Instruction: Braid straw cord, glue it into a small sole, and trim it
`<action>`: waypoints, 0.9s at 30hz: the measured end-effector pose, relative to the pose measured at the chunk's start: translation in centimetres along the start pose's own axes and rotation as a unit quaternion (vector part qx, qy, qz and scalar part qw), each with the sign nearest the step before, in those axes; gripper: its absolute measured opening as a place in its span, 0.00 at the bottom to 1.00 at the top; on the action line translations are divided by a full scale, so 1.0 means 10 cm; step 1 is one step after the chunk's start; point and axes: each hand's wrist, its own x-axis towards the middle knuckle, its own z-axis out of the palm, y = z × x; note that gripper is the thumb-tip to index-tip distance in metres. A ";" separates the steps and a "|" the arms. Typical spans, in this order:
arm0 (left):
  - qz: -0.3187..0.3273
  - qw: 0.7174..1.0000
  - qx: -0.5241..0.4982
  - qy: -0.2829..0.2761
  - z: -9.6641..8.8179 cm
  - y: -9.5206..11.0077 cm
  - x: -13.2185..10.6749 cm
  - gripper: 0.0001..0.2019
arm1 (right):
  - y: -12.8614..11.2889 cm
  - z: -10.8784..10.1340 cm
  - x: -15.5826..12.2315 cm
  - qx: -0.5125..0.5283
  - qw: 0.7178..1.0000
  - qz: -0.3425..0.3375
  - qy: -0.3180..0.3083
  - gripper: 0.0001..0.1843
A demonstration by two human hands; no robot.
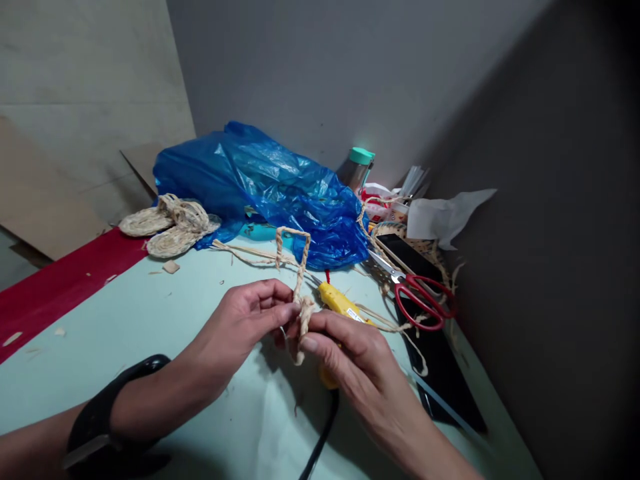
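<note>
Wore black wristband | pinched pale, twisted, looped straw cord with left hand and right hand | found glue gun label illegible

Glue gun mostly hidden behind right hand; its cable cut off at btm edge. Fingers cover straw rope mid-section.

A pale mint surface fills the lower view, with a red strip along its edge at 9 o'clock. A grey wall rises at 12, beige panels at 10, a shadowed wall at 3.
</note>
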 end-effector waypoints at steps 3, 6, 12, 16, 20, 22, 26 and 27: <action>0.008 1.000 0.012 0.007 0.00 0.02 -0.01 0.05 | 0.01 0.01 0.00 0.005 1.000 0.028 0.007 0.13; 0.011 0.999 0.036 -0.007 -0.01 0.03 -0.03 0.04 | 0.03 0.02 0.00 -0.010 0.999 0.033 0.012 0.13; 0.017 0.998 0.063 -0.025 -0.02 0.02 -0.07 0.07 | 0.06 0.01 0.00 -0.022 0.999 0.039 0.031 0.15; 0.009 0.998 0.055 -0.039 0.00 0.01 -0.08 0.06 | 0.07 0.00 0.00 -0.041 0.998 0.042 0.028 0.15; -0.003 0.997 0.070 -0.030 0.02 0.02 -0.07 0.06 | 0.07 0.02 -0.02 -0.085 0.996 0.027 0.029 0.13; -0.011 0.995 0.098 -0.013 0.02 0.02 -0.07 0.08 | 0.08 0.03 -0.03 -0.122 0.992 0.024 0.029 0.12; -0.026 0.992 0.122 -0.012 0.01 0.01 -0.08 0.11 | 0.09 0.05 -0.06 -0.187 0.982 -0.010 0.020 0.13; -0.027 0.993 0.117 -0.016 0.01 0.00 -0.08 0.10 | 0.10 0.06 -0.07 -0.202 0.979 -0.027 0.025 0.14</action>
